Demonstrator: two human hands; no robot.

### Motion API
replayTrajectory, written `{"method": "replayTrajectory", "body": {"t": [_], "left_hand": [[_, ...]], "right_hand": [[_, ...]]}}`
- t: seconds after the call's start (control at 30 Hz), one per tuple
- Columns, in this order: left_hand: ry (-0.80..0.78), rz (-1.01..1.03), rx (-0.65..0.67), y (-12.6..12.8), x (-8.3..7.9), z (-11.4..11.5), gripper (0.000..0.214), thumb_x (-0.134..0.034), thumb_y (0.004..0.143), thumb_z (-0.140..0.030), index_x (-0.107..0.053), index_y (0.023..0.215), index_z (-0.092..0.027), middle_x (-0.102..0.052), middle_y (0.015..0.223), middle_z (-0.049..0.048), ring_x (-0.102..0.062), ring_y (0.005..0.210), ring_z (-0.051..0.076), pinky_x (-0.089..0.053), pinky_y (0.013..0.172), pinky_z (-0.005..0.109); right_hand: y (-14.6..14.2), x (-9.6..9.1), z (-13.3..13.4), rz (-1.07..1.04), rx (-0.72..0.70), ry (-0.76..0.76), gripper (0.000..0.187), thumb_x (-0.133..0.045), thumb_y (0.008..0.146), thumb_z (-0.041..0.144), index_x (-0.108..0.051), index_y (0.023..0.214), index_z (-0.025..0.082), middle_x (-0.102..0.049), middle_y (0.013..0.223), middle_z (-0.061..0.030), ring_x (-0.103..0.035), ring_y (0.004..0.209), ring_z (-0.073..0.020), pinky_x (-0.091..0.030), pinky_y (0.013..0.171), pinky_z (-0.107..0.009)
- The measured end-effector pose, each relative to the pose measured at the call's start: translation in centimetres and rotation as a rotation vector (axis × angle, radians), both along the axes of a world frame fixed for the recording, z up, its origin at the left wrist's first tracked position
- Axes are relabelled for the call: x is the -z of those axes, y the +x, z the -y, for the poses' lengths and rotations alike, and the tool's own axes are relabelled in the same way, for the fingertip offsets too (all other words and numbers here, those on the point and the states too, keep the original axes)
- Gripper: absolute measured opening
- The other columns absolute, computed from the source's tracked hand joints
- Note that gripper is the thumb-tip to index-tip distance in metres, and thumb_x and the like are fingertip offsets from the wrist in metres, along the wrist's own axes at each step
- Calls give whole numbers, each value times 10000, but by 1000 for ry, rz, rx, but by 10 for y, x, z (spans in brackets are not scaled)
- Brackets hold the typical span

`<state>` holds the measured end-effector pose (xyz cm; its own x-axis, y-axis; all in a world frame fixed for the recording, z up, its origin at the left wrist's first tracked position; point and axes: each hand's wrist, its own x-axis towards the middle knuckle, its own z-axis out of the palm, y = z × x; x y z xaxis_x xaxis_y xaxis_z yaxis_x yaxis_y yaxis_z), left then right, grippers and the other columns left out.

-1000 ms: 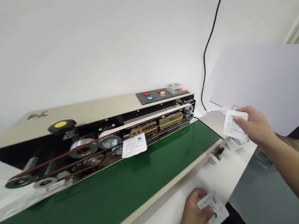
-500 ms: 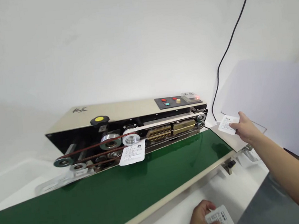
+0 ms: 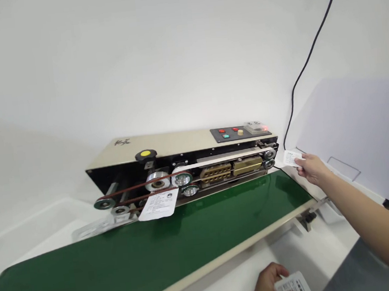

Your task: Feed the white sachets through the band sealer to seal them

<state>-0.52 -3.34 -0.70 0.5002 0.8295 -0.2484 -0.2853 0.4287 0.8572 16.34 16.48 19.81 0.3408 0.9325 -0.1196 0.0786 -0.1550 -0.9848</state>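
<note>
My right hand point(image 3: 311, 169) pinches a white printed pouch point(image 3: 291, 158) by its edge, at the right end of a band sealer point(image 3: 181, 149). Low in the head view, in front of the conveyor, my left hand point(image 3: 270, 285) is closed on white printed pouches point(image 3: 295, 286); how many cannot be told. Another white pouch point(image 3: 159, 204) hangs from the sealer's brown belts on the left, over the green conveyor belt point(image 3: 204, 237). The sealer's rollers and brass blocks point(image 3: 216, 173) are exposed along its front.
A control panel point(image 3: 240, 133) with coloured switches and a red light is on the sealer's top. A black knob with a yellow cap point(image 3: 146, 155) stands at its left. A black cable point(image 3: 306, 62) runs down the wall. White bins point(image 3: 33, 232) lie behind the conveyor's left end.
The pouch in the sealer has travelled left along the belts. My right hand has brought its pouch closer to the sealer's right end. The view has shifted slightly.
</note>
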Motion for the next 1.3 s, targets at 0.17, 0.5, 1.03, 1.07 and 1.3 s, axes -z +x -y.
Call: {"method": "replayTrajectory", "body": {"t": [0.17,0.5,1.03,1.07,1.3], "left_hand": [[-12,9,10,-1,6,-2,374,-658,518,-146,-447,824,-180,-581,658,-46,-521,542,89,-349,528,199],[-7,-32,-3,0,1,1,380,-626,529,-90,-449,855,-173,-566,653,-62,-516,525,82,-361,513,191],[-6,-23,-28,3,3,1,361,-591,505,-82,-450,828,-162,-589,693,-30,-540,575,100,-401,524,201],[-13,-33,-33,2,2,1,365,-593,499,-82,-451,825,-162,-580,689,-36,-534,570,95,-401,527,202],[-22,-70,-22,2,-6,0,348,-573,495,-81,-444,807,-164,-536,645,-61,-500,547,83,-375,517,197]], "right_hand": [[-14,0,-1,13,-18,-24,80,-514,830,45,-523,844,123,-494,509,39,-336,314,-25,-301,279,-112],[-22,10,-8,7,-78,-73,116,-507,817,22,-523,755,118,-469,444,39,-319,287,-30,-234,255,-116],[-42,8,11,-14,-231,-175,140,-552,800,35,-525,884,145,-539,562,25,-399,364,-31,-401,337,-98],[-42,8,13,-13,-240,-177,151,-557,798,40,-526,901,146,-534,560,27,-409,370,-34,-410,345,-101],[-44,9,28,-34,-330,-170,212,-599,771,75,-530,958,149,-543,636,20,-489,477,-55,-499,469,-136]]}}
